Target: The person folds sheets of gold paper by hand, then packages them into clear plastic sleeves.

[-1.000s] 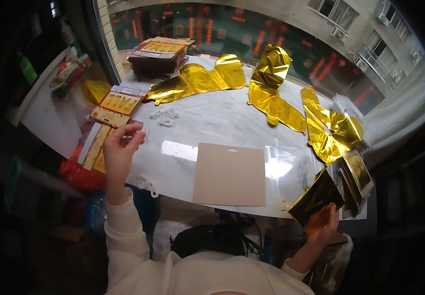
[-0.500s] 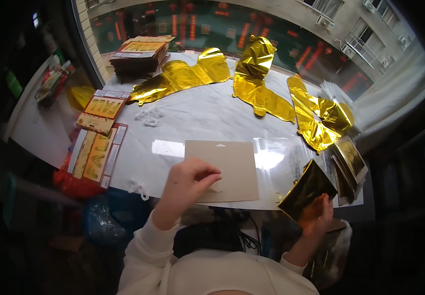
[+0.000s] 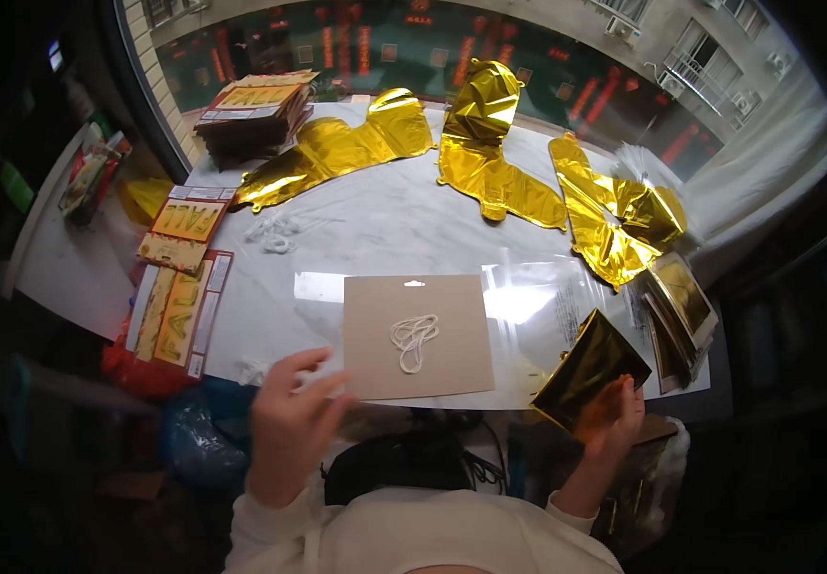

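A coiled white string [image 3: 414, 335] lies loosely on a tan cardboard sheet [image 3: 365, 359] with a hang hole in its far edge. Off the sheet's left side is my left hand [image 3: 291, 421], empty, fingers apart and slightly blurred. My right hand [image 3: 616, 421] grips a folded gold foil sheet [image 3: 600, 364] by its lower right part, at the table's front edge; some fingers are hidden behind the foil. Beside it on the right stands a fanned stack of flat gold foil pieces [image 3: 686, 316].
Gold foil balloons [image 3: 499, 177] lie flat along the table's far side. Printed cards [image 3: 184, 316] overlap at the left edge, with a tall card stack [image 3: 251, 115] behind. More white string [image 3: 275, 232] lies mid-left. Clear plastic bags [image 3: 547, 292] rest right of the cardboard.
My left hand has let go of the white string, leaving it on the cardboard, and moved left and toward me with its fingers opening. My right hand still holds the gold foil.
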`<action>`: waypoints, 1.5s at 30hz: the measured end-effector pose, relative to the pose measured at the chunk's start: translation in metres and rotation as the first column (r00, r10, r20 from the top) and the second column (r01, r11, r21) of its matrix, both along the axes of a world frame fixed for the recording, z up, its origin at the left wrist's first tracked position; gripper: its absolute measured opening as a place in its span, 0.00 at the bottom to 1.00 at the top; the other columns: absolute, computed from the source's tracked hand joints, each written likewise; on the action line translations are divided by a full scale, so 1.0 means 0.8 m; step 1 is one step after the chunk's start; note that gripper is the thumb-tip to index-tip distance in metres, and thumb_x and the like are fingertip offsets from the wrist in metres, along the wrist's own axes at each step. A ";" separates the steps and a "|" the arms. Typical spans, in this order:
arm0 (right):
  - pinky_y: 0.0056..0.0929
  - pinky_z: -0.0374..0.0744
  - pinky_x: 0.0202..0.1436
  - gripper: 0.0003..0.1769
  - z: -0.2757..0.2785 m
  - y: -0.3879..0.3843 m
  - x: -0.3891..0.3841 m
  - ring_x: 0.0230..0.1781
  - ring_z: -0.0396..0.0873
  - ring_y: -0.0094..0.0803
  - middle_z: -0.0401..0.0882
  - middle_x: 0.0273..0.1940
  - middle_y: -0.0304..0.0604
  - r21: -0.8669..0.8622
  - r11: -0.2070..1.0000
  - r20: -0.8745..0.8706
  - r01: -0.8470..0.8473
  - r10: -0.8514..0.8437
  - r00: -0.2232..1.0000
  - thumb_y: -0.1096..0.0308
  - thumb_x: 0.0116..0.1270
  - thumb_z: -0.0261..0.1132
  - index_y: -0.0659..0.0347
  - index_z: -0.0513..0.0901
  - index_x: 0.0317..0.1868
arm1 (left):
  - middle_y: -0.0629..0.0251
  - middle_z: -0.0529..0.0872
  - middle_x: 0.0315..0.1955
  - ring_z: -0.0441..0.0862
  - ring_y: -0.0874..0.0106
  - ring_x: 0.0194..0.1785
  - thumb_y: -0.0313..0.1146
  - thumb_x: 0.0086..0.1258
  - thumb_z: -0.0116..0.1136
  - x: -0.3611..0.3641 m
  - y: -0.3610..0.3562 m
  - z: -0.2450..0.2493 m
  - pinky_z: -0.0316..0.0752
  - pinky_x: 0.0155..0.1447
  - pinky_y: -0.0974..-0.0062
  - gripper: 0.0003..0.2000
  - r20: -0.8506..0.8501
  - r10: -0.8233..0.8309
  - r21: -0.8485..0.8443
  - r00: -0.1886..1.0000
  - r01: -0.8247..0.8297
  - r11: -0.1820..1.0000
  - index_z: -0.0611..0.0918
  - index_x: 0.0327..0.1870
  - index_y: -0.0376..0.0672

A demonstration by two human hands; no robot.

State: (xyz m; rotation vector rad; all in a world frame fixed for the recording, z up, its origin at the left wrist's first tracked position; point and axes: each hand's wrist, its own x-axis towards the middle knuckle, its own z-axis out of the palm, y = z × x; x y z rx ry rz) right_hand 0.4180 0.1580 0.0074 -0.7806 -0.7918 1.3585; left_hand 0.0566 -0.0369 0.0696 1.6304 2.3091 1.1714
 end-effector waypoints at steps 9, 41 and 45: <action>0.23 0.81 0.57 0.09 0.012 0.003 -0.033 0.50 0.85 0.24 0.88 0.51 0.37 -0.006 0.998 0.016 -0.063 0.063 0.998 0.68 0.83 0.62 0.59 0.83 0.57 | 0.56 0.87 0.49 0.87 0.64 0.48 0.19 0.65 0.73 -0.091 -0.050 -0.065 0.83 0.52 0.71 0.13 0.036 0.343 -0.098 0.939 -0.338 0.936 0.90 0.50 0.37; 0.23 0.85 0.55 0.07 0.028 -0.024 -0.058 0.46 0.87 0.21 0.89 0.48 0.35 -0.067 0.987 -0.017 -0.149 0.148 0.989 0.69 0.82 0.63 0.58 0.83 0.55 | 0.57 0.88 0.48 0.85 0.56 0.52 0.15 0.62 0.62 -0.001 0.139 -0.069 0.82 0.57 0.65 0.14 -0.098 -0.436 0.296 0.895 0.445 0.845 0.88 0.47 0.36; 0.24 0.84 0.49 0.07 0.035 -0.024 -0.085 0.41 0.86 0.21 0.87 0.43 0.33 -0.128 0.968 -0.024 -0.214 0.213 0.977 0.68 0.81 0.64 0.57 0.82 0.54 | 0.55 0.88 0.54 0.85 0.54 0.58 0.13 0.63 0.60 0.007 0.134 -0.069 0.81 0.64 0.63 0.16 -0.072 -0.554 0.147 0.830 0.558 0.817 0.88 0.51 0.35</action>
